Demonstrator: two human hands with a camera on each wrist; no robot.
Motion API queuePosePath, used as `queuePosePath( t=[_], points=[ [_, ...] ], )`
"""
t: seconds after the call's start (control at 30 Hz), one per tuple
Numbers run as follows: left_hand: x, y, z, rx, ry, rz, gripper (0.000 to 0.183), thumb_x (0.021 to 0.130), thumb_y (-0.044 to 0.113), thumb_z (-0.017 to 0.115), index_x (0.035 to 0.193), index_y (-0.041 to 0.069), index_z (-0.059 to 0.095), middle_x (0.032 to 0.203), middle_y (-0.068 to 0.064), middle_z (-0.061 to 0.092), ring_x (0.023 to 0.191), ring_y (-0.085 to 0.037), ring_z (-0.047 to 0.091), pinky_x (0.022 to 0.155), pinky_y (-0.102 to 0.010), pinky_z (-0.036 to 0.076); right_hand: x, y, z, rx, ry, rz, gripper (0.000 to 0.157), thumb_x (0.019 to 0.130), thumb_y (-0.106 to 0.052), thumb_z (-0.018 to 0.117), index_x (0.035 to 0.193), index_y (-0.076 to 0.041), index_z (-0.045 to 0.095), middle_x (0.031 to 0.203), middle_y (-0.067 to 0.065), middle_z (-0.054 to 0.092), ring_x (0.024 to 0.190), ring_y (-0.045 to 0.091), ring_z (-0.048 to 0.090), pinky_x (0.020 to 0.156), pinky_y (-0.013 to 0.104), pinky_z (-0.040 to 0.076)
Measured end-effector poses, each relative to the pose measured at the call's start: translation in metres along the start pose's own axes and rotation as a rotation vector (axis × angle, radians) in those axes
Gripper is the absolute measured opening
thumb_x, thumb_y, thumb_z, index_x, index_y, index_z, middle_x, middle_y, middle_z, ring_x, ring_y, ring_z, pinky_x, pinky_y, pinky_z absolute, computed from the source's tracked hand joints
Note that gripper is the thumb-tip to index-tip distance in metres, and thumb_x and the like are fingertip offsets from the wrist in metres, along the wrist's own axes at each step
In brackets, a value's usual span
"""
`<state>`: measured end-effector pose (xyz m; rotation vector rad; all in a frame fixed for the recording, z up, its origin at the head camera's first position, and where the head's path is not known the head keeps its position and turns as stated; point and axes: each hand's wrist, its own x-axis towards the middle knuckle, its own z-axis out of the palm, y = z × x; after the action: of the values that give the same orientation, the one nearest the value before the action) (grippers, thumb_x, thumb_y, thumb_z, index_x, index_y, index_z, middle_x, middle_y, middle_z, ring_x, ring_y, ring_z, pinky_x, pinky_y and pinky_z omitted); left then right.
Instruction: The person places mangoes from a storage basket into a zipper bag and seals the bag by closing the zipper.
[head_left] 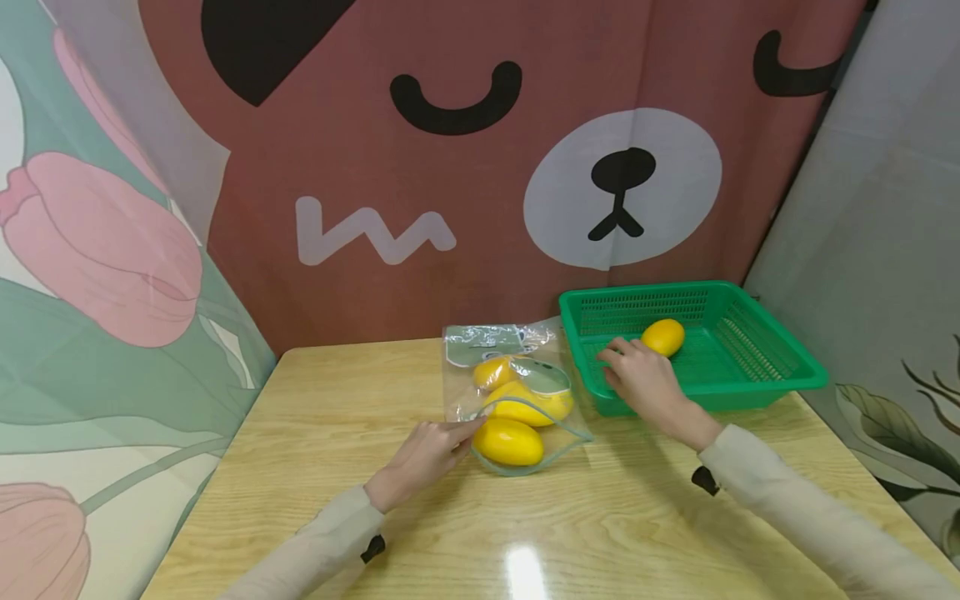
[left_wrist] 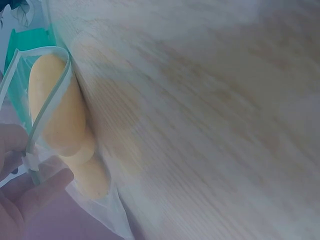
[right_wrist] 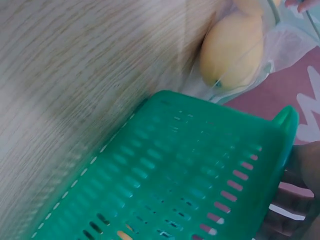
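Four yellow fruits [head_left: 508, 442]: three inside a clear zip bag [head_left: 545, 377], one loose fruit [head_left: 665, 338] in the green basket [head_left: 735, 398]. Bag: flat on the wooden table [head_left: 360, 375], left of the basket, mouth parted toward the near side. Left hand [head_left: 423, 457]: yours, thumb and finger pinching the mouth's left corner, beside the nearest fruit. Right hand [head_left: 647, 382]: yours, over the basket's near left part, fingers loosely bent, no fruit seen in its hold; loose fruit just beyond, to the far right. Fingertip contact with the basket: you cannot tell. Step in hand, by judgement: bagging, your right hand placed to collect the loose fruit. Next move, likewise: calls for your right fingers round that fruit and a lift clear of the rim, mouth held wide by your left. Far side: a bear-printed curtain [head_left: 337, 150].
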<state>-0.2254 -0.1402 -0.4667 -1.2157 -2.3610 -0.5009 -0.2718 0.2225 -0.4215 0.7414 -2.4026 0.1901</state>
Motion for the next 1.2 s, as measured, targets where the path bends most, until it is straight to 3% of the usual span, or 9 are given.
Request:
queuePosePath(
  t=[0.83,1.2],
  points=[
    [0.0,0.001,0.001,-0.007,0.018,0.012,0.044,0.086,-0.002,0.073,0.129,0.003,0.065,0.074,-0.002,0.071,0.047,0.002,0.026,0.042,-0.009,0.022,0.002,0.031,0.001,-0.007,-0.085,0.138,0.026,0.082,-0.009,0.081,0.105,0.001,0.072,0.1,0.017,0.066,0.074,0.033,0.063,0.041,0.036,0.047],
    [0.0,-0.001,0.002,-0.016,0.026,0.019,0.043,0.085,-0.003,0.074,0.127,0.002,0.066,0.083,-0.006,0.074,0.047,0.001,0.03,0.042,-0.009,0.024,0.003,0.043,0.002,-0.014,-0.126,0.196,0.031,0.083,-0.013,0.08,0.108,0.004,0.07,0.103,0.024,0.066,0.049,0.02,0.052,0.034,0.03,0.037]
  ],
)
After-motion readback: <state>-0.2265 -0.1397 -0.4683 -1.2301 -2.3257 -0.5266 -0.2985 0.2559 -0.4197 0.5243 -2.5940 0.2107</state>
